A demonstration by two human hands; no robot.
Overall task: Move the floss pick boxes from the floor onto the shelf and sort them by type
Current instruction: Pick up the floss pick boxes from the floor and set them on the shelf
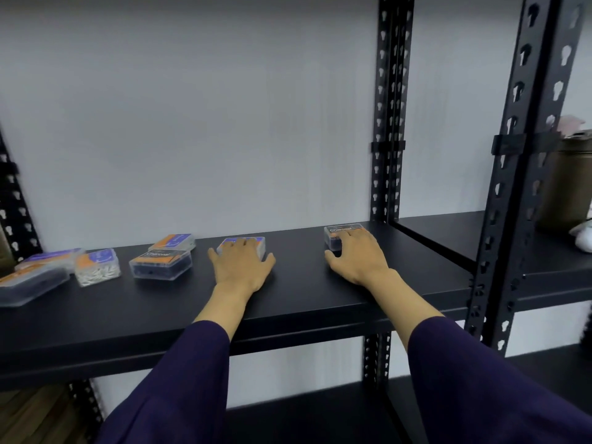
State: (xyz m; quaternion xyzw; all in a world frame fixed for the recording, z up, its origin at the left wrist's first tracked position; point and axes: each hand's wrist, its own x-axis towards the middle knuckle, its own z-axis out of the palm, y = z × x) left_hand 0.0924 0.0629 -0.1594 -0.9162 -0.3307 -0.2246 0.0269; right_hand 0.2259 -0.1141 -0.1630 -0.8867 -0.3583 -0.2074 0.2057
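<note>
Both hands rest on floss pick boxes on the black shelf (304, 302). My left hand (242, 262) lies over a blue-and-orange labelled box (256, 243) at mid-shelf, fingers wrapped on it. My right hand (358, 256) grips a clear box labelled Charcoal (336, 233), farther right near the back wall. To the left sit several more boxes: a Charcoal box (161, 264), a blue-label box (174, 242) behind it, a box of white picks (97, 266), another blue-label box (51, 256) and a dark-pick box (30, 285) at the left edge.
Black perforated uprights (386, 123) stand behind the right hand, and a thicker post (519, 155) stands at right. A neighbouring shelf (448, 232) holds an olive cylinder (567, 184) and a white object (583, 238). A lower shelf (304, 421) lies beneath.
</note>
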